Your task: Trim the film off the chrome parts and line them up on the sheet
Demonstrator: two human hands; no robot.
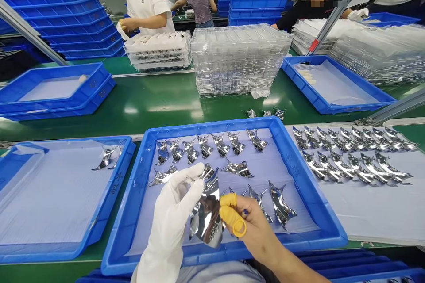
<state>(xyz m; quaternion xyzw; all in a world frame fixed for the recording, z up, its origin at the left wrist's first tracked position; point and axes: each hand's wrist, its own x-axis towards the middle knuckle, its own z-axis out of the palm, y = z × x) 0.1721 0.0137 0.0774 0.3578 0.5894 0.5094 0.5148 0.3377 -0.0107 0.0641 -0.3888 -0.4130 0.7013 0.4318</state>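
My left hand (pixel 172 212), in a white glove, pinches the upper edge of a shiny mirror-finish metal piece (pixel 207 216). My right hand (pixel 247 223), bare with yellow finger cots on thumb and forefinger, grips the same piece on its right side. Both hands hold it above the near edge of the middle blue tray (pixel 133 203). On the tray's pale liner lie several more curved chrome pieces (pixel 221 143) in a row at the back, and a few loose ones (pixel 280 205) near my right hand.
A blue tray (pixel 116 181) on the left holds one chrome piece (pixel 108 157). Rows of chrome pieces (pixel 352 150) lie on a white sheet at right. Clear plastic tray stacks (pixel 239 59), more blue trays and other people stand beyond the green conveyor (pixel 159 101).
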